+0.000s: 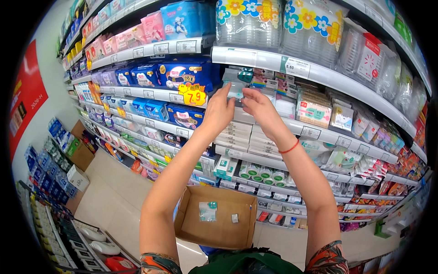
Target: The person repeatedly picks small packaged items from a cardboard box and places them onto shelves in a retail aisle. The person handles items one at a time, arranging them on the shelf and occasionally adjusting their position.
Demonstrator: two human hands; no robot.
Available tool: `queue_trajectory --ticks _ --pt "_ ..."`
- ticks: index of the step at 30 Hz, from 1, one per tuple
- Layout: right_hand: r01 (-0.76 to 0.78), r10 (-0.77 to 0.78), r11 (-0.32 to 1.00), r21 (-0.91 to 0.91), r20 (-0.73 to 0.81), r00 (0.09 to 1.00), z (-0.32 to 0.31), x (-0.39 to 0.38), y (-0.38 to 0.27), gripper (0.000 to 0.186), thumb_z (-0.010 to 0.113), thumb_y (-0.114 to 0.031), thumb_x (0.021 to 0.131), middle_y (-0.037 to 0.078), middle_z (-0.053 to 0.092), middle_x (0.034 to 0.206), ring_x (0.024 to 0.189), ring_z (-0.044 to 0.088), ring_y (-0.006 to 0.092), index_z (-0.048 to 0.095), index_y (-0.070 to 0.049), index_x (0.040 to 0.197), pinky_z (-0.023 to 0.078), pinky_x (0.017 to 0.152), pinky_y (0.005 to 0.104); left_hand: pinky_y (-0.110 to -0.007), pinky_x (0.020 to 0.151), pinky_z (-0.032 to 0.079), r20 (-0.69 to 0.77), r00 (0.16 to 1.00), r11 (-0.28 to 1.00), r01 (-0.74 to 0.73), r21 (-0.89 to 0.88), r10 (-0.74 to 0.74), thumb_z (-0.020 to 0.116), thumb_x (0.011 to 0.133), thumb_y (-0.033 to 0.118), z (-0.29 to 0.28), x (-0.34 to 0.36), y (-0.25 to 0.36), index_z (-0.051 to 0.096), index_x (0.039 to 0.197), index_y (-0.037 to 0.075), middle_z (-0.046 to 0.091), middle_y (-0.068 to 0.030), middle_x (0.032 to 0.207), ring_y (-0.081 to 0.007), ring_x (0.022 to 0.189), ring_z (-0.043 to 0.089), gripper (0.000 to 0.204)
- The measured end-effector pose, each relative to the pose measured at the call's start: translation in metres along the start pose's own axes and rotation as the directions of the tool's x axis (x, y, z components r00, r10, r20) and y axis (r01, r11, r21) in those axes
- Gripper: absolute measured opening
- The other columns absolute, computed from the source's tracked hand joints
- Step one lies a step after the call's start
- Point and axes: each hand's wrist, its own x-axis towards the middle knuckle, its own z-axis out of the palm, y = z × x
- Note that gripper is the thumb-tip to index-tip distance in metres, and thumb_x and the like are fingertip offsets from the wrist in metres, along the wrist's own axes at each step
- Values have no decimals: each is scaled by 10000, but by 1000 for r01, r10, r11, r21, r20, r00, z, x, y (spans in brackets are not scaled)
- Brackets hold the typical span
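Both arms reach up to a shelf, where a clear plastic packet with a teal top (237, 87) lies between my hands. My left hand (220, 109) has its fingers along the packet's left side, the thumb by its lower edge. Against the right side are the bent fingers of my right hand (261, 109), with a red cord on that wrist. The hands steady the packet between them, and part of it is hidden by the fingers. Beside it on the same shelf stand small boxed items (265, 82) and a packet of wooden-looking sticks (314, 109).
Below my arms sits an open cardboard box (185, 214) holding a clear packet with a teal top (208, 212) and a small pale packet (235, 218). Plastic cup packs (248, 27) fill the shelf above. Blue packages (185, 75) stand left, behind a yellow price tag (194, 95).
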Motion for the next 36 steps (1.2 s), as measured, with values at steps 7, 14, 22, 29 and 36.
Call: queue_trajectory --ticks 7,14,22,29,36 --pt "-174 169 974 142 47 984 -14 35 -2 538 451 -101 928 245 458 1306 1068 605 313 272 110 1389 525 836 346 -443 931 434 9 996 961 81 263 -86 559 851 132 17 30 -24 458 1303 -53 554 -304 1189 -410 1093 551 499" --pt "-241 232 966 91 101 968 -17 50 -6 561 451 -94 931 254 431 1319 1045 618 321 230 137 1391 550 793 346 -481 916 433 69 967 902 203 381 -246 590 836 190 24 43 -27 448 1296 -23 578 -288 1137 -459 1048 542 526" --pt "-194 183 975 107 100 978 -18 48 5 561 463 -61 920 272 420 1324 1042 621 322 229 164 1378 559 799 356 -443 902 446 -127 965 929 255 270 -228 658 790 126 32 40 -29 477 1236 19 576 -231 1063 -392 1060 539 494" --pt "-107 107 989 102 4 994 -10 40 5 521 471 -58 917 238 468 1295 1047 620 288 294 161 1355 542 826 341 -417 814 475 -249 945 975 190 -113 -213 625 780 57 25 46 -39 570 1170 -29 576 -201 972 -352 919 584 403" --pt "11 -8 995 103 -28 1000 -5 24 -15 476 512 -67 902 187 545 1221 976 642 210 397 102 1331 525 796 286 -237 697 470 -193 930 848 182 -498 -313 626 868 122 1 41 -18 592 1161 -39 662 -75 941 -104 791 593 336"
